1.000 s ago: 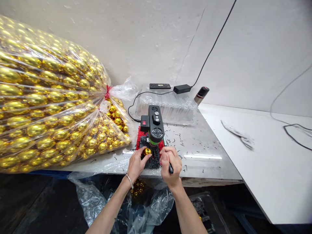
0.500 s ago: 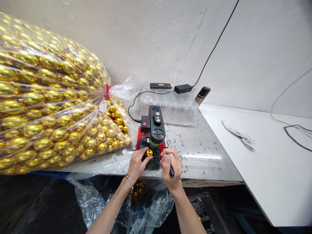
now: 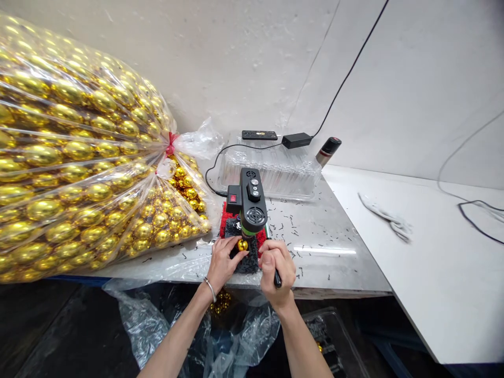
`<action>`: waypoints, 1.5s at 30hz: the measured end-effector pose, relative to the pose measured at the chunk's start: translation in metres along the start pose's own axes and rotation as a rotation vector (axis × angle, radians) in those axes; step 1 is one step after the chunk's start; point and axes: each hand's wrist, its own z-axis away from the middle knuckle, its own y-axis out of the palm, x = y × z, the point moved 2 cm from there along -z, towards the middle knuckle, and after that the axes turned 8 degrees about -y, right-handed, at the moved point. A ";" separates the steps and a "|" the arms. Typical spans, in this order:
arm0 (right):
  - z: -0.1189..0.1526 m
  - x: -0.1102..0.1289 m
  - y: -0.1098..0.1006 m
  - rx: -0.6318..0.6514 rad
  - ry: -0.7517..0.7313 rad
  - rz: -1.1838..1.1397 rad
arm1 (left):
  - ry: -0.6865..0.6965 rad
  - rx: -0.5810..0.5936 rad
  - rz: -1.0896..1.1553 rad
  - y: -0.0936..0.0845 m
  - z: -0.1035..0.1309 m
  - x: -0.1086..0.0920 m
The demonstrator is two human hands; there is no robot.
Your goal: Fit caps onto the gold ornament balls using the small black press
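Between thumb and fingers, my left hand (image 3: 225, 261) grips a shiny gold ball (image 3: 242, 245). The ball sits just below the front end of a small black bench drill press (image 3: 254, 205), over its dark base (image 3: 247, 264), which is littered with black shavings. Whether a bit touches the ball is hidden. My right hand (image 3: 277, 270) is wrapped round the lever handle (image 3: 277, 279) on the machine's right side; the black end of the handle pokes out below the fist. Red material (image 3: 262, 237) shows beneath the machine.
A huge clear bag of gold balls (image 3: 79, 157) fills the left. Behind the machine, a clear plastic tray (image 3: 271, 176) carries a power adapter (image 3: 296, 140) and a black remote-like object (image 3: 259, 135). A flask (image 3: 328, 151) and a glove (image 3: 386, 215) lie rightward. Gold balls (image 3: 221, 303) sit below the table edge.
Both hands keep their grips on the ball and the lever, with almost no movement. The whole view has shifted very slightly.
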 end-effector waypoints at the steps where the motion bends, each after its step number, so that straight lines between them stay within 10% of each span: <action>1: 0.000 0.000 0.000 0.001 0.000 0.000 | -0.002 -0.001 0.007 0.001 0.000 0.001; 22: 0.050 -0.035 0.024 -0.046 -0.177 0.098 | 0.014 -0.010 0.016 0.003 0.001 0.005; 30: 0.003 -0.006 0.009 -0.159 0.016 0.004 | -0.036 -0.020 0.106 0.000 -0.003 0.000; 41: -0.022 0.010 -0.001 -0.066 0.111 -0.008 | 0.102 0.127 0.084 -0.033 0.099 0.006; 45: -0.015 0.008 0.003 -0.095 0.105 -0.021 | 0.111 0.038 0.042 -0.048 0.080 0.005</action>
